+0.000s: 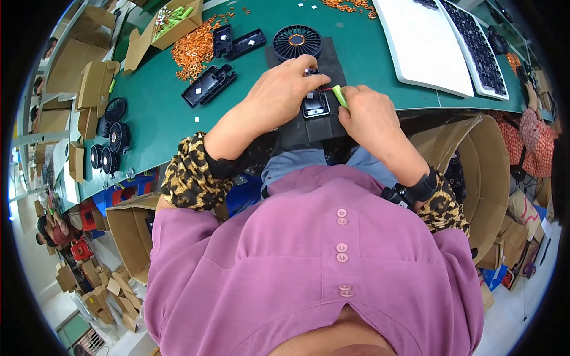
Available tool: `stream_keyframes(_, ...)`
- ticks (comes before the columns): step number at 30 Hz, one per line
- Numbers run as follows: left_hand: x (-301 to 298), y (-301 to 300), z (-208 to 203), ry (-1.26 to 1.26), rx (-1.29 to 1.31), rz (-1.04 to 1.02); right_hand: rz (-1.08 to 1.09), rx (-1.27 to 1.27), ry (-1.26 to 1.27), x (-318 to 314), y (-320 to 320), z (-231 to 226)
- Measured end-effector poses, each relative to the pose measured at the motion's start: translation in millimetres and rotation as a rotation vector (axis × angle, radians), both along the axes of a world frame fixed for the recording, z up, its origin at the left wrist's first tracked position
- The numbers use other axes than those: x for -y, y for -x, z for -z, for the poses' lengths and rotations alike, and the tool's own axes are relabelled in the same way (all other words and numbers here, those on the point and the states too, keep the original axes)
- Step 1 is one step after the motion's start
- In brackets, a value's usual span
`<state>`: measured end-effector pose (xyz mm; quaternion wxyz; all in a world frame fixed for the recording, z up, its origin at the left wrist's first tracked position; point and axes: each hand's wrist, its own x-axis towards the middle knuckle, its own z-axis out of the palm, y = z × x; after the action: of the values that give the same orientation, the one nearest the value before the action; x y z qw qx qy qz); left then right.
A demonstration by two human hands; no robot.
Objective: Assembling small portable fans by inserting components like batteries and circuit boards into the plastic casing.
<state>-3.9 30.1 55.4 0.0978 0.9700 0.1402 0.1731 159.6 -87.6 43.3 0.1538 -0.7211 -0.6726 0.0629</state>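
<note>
Currently, the right hand [371, 115] has its fingers closed on a green cylindrical cell [340, 96], held just right of an open black housing [315, 110] on a dark mat [297, 135]. A thin red wire [325, 89] runs from near the cell's upper end toward the left hand [288, 86]. That hand's fingers are bent over the upper part of the housing; I cannot tell whether they grip anything. A round black fan [297, 43] lies just beyond.

On the green table [249, 101], an open cardboard box [181, 33] at the far left holds more green cells [178, 16], with loose orange rings [193, 53] heaped beside it. Another black housing [208, 85] lies open nearer the left forearm. To the right, a white foam tray [424, 50] shows a mostly bare surface with black pieces at its far end; beside it, a second white tray [497, 93] is packed with small black parts [475, 50]. Below the table's edge, a large carton [484, 178] at the right contains dark round pieces [455, 175].
</note>
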Motion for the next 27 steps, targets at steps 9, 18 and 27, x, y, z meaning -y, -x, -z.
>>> stream_keyframes(9, -7, -5, -6, 0.074, -0.134, -0.015, -0.121, 0.049, -0.333, 1, 0, -14)
stream_keyframes(18, -16, -19, -16, -0.018, -0.267, 0.100, -0.458, 0.259, -0.635, 6, -10, -10)
stream_keyframes(27, -27, -4, -22, 0.210, -0.243, 0.098, -0.069, -0.846, -0.277, -4, -13, 22)
